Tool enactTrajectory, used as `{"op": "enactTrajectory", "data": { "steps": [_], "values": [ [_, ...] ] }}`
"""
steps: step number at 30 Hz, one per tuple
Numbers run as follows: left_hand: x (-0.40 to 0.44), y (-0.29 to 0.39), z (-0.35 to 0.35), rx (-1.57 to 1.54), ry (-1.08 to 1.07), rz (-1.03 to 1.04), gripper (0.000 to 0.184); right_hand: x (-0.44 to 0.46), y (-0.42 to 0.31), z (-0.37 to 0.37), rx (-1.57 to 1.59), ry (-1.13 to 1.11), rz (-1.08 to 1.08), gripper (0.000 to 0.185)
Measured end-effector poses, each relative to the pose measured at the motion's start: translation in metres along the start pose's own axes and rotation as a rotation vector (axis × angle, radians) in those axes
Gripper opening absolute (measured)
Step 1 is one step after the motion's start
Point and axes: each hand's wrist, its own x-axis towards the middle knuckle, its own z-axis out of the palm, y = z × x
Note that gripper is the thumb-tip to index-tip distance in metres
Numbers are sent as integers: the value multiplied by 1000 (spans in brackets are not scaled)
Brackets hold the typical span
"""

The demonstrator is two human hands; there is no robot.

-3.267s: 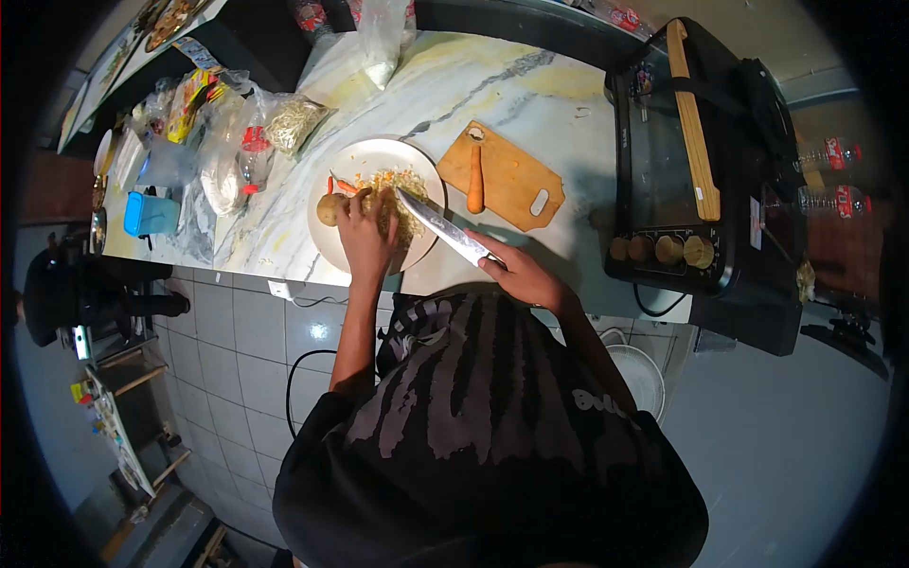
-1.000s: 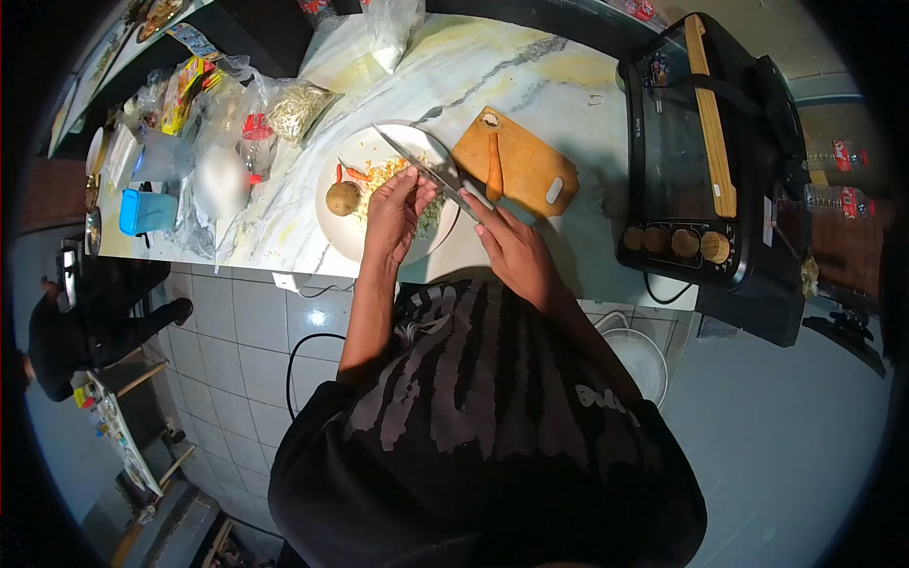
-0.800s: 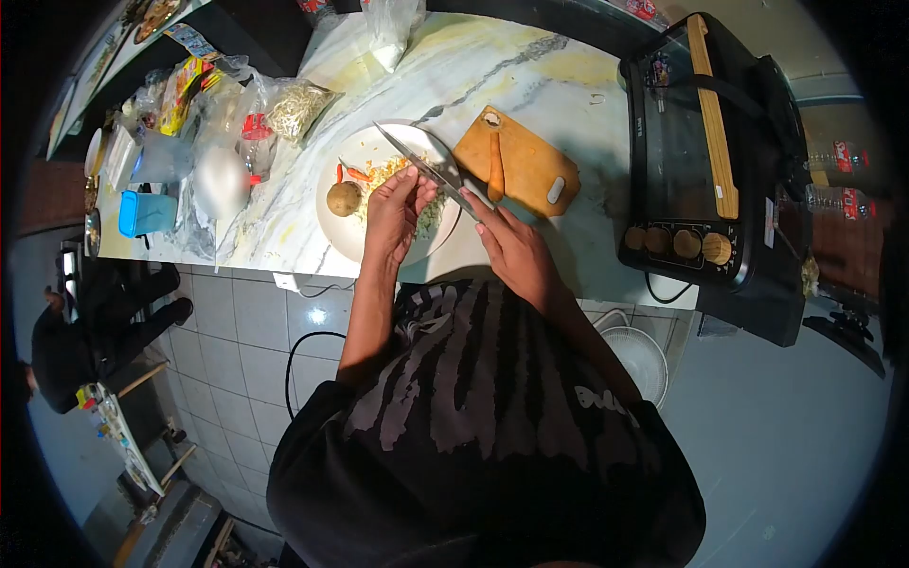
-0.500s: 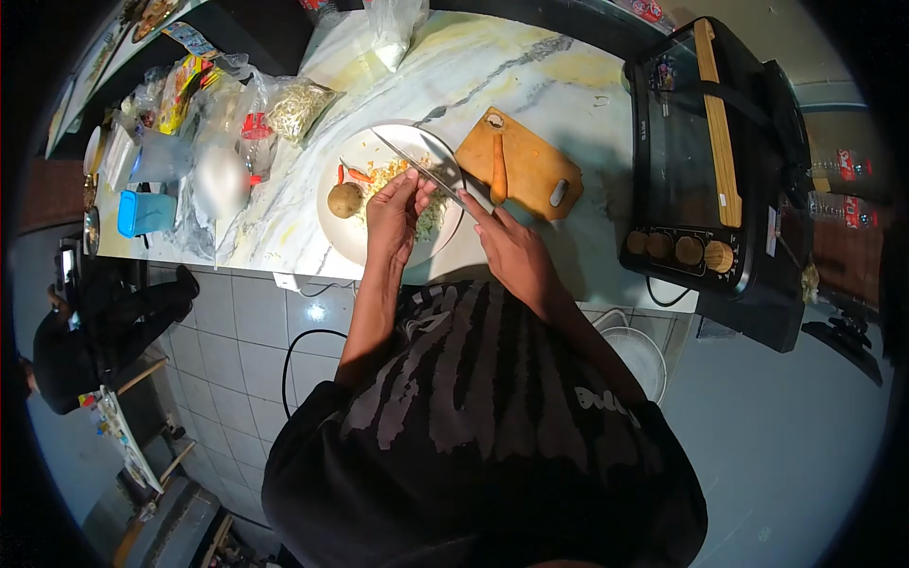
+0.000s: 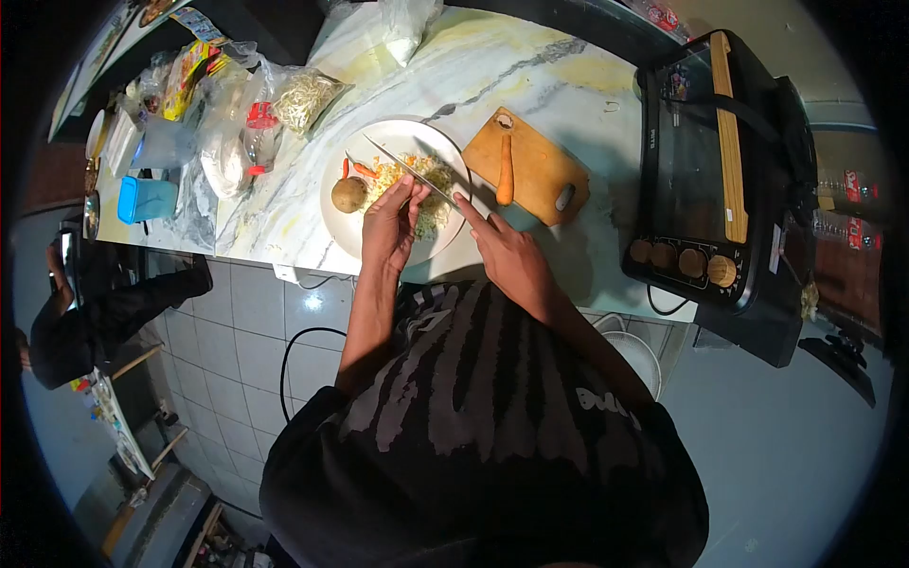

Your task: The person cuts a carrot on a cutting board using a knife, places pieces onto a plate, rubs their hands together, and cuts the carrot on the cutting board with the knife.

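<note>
My right hand (image 5: 509, 254) grips a knife (image 5: 402, 166) by its handle, the blade pointing up and left over a white plate (image 5: 343, 232). My left hand (image 5: 390, 220) is closed in a pinch beside the blade; what its fingers hold, if anything, is too small to make out. Chopped pieces (image 5: 431, 213) lie on the plate, along with a round brown potato (image 5: 349, 195) and red chillies (image 5: 364, 170) at the left. To the right, a carrot (image 5: 506, 170) rests on a wooden cutting board (image 5: 542, 180).
A black oven (image 5: 696, 180) stands at the right. Plastic bags (image 5: 222, 156), a bottle (image 5: 259, 137), a bag of sprouts (image 5: 305, 98) and a blue-lidded container (image 5: 147, 200) crowd the left. Another person (image 5: 71, 336) in black is at the far left.
Since the earliest frame, my left hand has come off the chopped pieces to the knife blade, uncovering the potato. The knife now lies higher over the plate. The person at the far left has shifted.
</note>
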Motion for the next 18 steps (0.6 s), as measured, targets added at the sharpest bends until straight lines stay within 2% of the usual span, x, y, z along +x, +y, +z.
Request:
{"op": "enactTrajectory", "data": {
  "steps": [7, 9, 10, 12, 13, 15, 18],
  "values": [
    [-2, -3, -6, -34, -35, 20, 16, -1, 1, 0, 13, -38, -5, 73],
    [-3, -6, -8, 149, 2, 127, 18, -2, 1, 1, 109, -44, 16, 65],
    [-1, -5, -10, 144, -2, 133, 18, -1, 4, 5, 104, -41, 10, 65],
    [2, -1, -19, 523, 56, 298, 20, -1, 8, 13, 228, 18, -18, 56],
    [4, 2, -24, 522, 59, 300, 20, 0, 10, 14, 227, 16, -21, 56],
    [8, 9, -31, 768, 85, 351, 21, 2, 9, 14, 410, -51, 71, 49],
    [10, 11, -35, 765, 63, 365, 20, 4, 4, 9, 484, -114, 174, 45]
  ]
}}
